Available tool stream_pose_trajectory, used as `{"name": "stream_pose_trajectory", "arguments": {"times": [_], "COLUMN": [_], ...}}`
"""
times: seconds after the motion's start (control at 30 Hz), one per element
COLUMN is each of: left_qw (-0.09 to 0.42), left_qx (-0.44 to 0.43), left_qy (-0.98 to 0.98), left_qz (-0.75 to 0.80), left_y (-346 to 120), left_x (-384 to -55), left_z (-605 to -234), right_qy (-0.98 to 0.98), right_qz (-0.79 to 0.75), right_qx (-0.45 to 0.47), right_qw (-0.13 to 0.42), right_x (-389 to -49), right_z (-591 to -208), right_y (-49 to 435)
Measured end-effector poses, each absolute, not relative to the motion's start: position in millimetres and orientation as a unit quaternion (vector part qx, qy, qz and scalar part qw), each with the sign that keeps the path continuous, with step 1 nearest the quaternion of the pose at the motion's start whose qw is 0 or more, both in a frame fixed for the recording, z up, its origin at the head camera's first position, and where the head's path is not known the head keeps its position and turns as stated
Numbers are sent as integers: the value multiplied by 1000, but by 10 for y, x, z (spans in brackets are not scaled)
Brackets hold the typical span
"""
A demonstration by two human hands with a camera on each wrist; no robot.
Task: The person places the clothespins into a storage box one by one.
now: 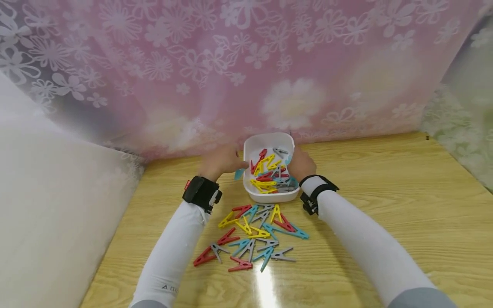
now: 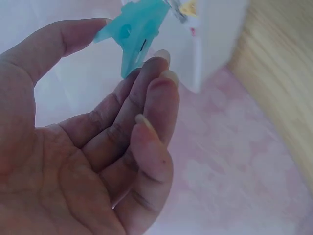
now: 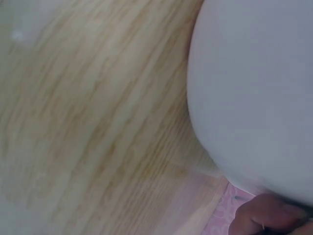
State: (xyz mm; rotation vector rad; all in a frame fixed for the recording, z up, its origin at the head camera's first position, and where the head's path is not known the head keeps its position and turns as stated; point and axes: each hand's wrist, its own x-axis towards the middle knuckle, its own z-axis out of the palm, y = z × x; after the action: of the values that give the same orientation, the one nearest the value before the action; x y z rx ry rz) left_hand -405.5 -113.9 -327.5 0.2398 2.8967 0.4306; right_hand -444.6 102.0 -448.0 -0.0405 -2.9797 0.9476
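A white plastic bin point(image 1: 271, 198) holding red, yellow, grey and teal clothespins stands on the table, between my hands. Beside its left wall, my left hand point(image 1: 220, 163) pinches a teal clothespin point(image 2: 134, 32) between thumb and fingertips; the left wrist view shows its handles spread against them. My right hand point(image 1: 302, 165) is at the bin's right rim, with a teal clothespin point(image 1: 288, 159) partly visible at its fingertips. The right wrist view mostly shows the bin's outer wall point(image 3: 254, 93), with curled fingers point(image 3: 261, 215) at the lower corner.
In front of the bin, many loose clothespins point(image 1: 259, 232) in the same colours lie scattered over the wooden table point(image 1: 385, 184). Behind the bin hangs a pink flowered cloth point(image 1: 231, 85). A white surface point(image 1: 50, 192) borders the table on the left.
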Motion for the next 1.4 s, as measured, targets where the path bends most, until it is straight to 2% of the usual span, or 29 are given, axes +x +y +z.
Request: {"name": "stream_pose_trajectory", "arguments": {"times": [0.17,0.4,0.73,1.03,1.17,1.4], "left_qw": [85,65,32,-4,37,182], "left_qx": [114,91,68,104,127,178], "left_qy": [975,983,985,979,978,950], "left_qz": [172,148,157,173,163,178], "left_y": [-866,-676,-897,-1193,-1436,-1806], "left_x": [-4148,-4215,-4150,-4037,-3919,-3629], "left_z": [-3228,-3189,-3302,-3476,-3622,-3939], "right_qy": [-953,-950,-958,-956,-954,-954], "right_qz": [303,311,286,293,301,299], "right_qx": [-15,-13,-8,-6,-3,-3], "right_qw": [7,12,3,1,-1,2], "right_x": [-4436,-4439,-4454,-4477,-4474,-4471], "right_z": [-4485,-4479,-4482,-4509,-4509,-4497], "right_y": [1009,1016,1011,1039,1040,1023]}}
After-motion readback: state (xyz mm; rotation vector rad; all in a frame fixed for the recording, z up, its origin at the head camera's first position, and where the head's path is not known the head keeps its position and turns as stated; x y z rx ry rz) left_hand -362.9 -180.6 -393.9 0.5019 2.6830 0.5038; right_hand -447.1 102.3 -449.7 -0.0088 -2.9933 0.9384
